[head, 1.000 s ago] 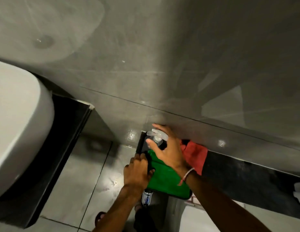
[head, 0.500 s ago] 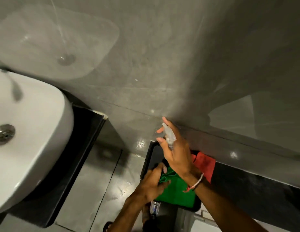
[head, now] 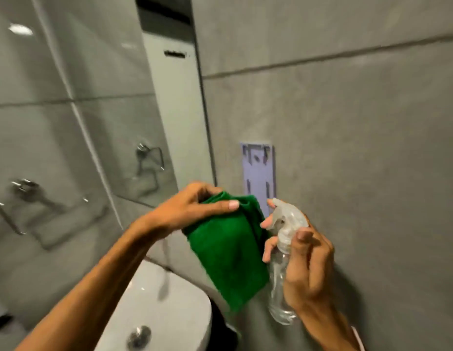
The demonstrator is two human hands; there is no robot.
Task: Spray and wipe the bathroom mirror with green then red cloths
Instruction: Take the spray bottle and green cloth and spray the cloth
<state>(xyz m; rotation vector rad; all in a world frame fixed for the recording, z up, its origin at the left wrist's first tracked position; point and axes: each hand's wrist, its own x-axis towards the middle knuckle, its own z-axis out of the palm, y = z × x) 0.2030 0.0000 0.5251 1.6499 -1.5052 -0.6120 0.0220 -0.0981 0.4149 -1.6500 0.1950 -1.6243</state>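
Gripped in the left hand (head: 192,211): green cloth (head: 228,252), thumb pressed over its top fold, fingers curled behind, most of the fabric hanging loose below. Wrapped around the neck of the bottle (head: 283,269) in the right hand (head: 306,272), thumb up by the collar, fingertips near the trigger; whether any of them presses it, cannot tell. Bottle clear, upright, nozzle toward the cloth and mirror side; hard to tell how much liquid inside. Cloth and bottle just beside each other, perhaps touching at the cloth's right edge.

Mirror (head: 94,110) up and to the left, its right edge running down behind the left hand, reflecting tile and towel rings. Basin (head: 169,300) below the hands. Pale plate (head: 258,171) on the wall behind, just above the nozzle. Red cloth not in view.

Likely step: getting ready to spray, nothing wiped yet by the look of the glass. To do it well: turn the nozzle square to the mirror, not at the cloth or the wall; swing the green cloth clear of the spray path first. Settle one finger firmly on the trigger and keep the bottle upright so the tube draws. Mist lightly from the top down, avoiding runs into the basin. Then bunch the hanging cloth into a flat pad before wiping, so no loose corner drags.
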